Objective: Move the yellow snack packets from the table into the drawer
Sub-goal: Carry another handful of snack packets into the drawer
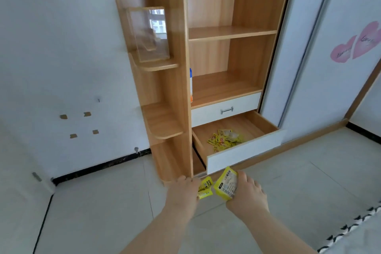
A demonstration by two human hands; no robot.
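Wardrobe (177, 88): open shelves, 2 drawers at the bottom; the table is out of view.
Upper drawer (225, 110): closed, overhanging the back of the open one, so a packet tossed too far likely strikes its front.
Drawer (243, 156): pulled out, with a pile (225, 139) of yellow packets inside near its middle.
Right hand (250, 194): fingers wrapped round 1 large packet (225, 186), held short of the drawer front; released here, it probably lands on the floor (103, 212).
Left hand (183, 192): fingers curled, pinching at least 2 small packets (206, 187) by their edges; the loose hold could let 1 slip before reaching the drawer.
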